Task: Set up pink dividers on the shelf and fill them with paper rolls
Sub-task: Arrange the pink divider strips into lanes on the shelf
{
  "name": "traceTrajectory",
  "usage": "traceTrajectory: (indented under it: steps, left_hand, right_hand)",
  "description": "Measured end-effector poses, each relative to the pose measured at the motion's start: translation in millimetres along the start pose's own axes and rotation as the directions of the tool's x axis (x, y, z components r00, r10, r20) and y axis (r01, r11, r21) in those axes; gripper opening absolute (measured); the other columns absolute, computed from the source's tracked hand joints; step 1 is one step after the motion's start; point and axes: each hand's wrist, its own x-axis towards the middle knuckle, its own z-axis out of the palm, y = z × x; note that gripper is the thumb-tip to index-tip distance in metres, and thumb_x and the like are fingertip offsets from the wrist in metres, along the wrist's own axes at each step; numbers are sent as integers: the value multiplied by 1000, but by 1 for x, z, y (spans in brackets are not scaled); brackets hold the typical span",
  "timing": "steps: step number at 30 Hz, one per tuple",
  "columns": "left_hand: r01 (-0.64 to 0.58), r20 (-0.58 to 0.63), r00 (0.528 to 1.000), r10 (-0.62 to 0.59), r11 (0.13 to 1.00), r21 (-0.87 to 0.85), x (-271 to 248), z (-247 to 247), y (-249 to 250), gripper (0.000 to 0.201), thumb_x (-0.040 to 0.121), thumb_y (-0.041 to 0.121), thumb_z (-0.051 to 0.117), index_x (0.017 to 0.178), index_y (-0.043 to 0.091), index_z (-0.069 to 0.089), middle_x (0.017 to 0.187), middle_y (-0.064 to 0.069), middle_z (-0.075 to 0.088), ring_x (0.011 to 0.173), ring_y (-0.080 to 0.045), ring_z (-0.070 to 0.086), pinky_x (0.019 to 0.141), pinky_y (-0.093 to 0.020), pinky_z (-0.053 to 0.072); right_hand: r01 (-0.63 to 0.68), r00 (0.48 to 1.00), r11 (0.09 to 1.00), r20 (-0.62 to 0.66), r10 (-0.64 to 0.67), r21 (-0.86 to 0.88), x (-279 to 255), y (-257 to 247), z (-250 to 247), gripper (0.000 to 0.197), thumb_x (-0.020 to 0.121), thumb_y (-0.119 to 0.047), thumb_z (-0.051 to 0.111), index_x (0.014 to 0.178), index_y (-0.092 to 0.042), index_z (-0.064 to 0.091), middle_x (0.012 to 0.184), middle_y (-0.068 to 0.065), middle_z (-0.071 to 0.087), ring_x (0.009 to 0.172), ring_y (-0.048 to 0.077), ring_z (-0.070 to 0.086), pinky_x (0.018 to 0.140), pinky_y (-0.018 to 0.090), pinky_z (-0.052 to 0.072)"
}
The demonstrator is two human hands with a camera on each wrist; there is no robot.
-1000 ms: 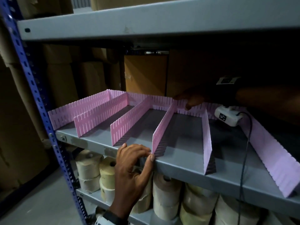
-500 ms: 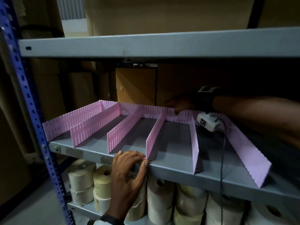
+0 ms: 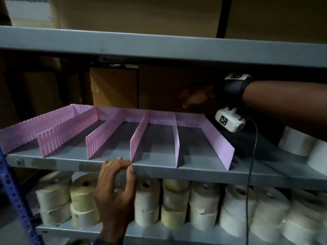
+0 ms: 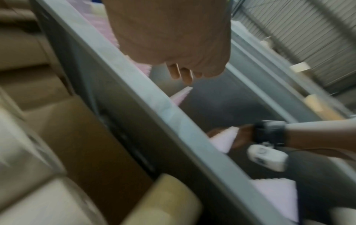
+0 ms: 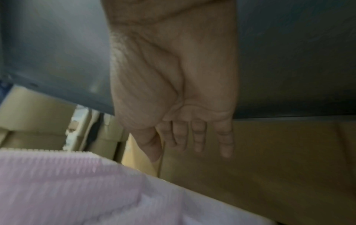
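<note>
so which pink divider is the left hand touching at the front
The fourth divider from the left; its front end meets the left hand at the shelf edge. The others stand untouched.

Our left hand (image 3: 115,188) comes up from the bottom centre of the head view, with the forearm under it. Its fingers (image 3: 115,162) are curled at the top and the thumb (image 3: 130,171) stands up at their right side. Our right arm enters from the right edge, in the upper half of the frame, and goes left almost level. Our right hand (image 5: 173,85) is relaxed, fingers (image 5: 198,135) nearly straight and a little apart, holding nothing.
</note>
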Motion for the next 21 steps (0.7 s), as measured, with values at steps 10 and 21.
traceTrajectory:
  steps: [10, 21]
  left_hand:
    - [30, 183, 983, -25, 999, -25, -34, 65, 34, 15, 89, 34, 66, 95, 21, 70, 101, 11, 72, 110, -9, 67, 118, -39, 36]
    - [-29, 73, 997, 14, 978, 207, -47, 98, 25, 16, 91, 28, 65, 85, 15, 71, 94, 9, 69, 103, -17, 65, 116, -54, 34]
  right_hand:
    - [28, 984, 1000, 175, -30, 14, 24, 39, 32, 53, 94, -5, 54, 144, -15, 40, 145, 14, 45, 131, 31, 46, 107, 44, 42]
    - [97, 995, 980, 37, -92, -176, 72, 43, 55, 64, 94, -23, 59, 150, -15, 29, 153, 10, 34, 138, 30, 35, 108, 37, 35]
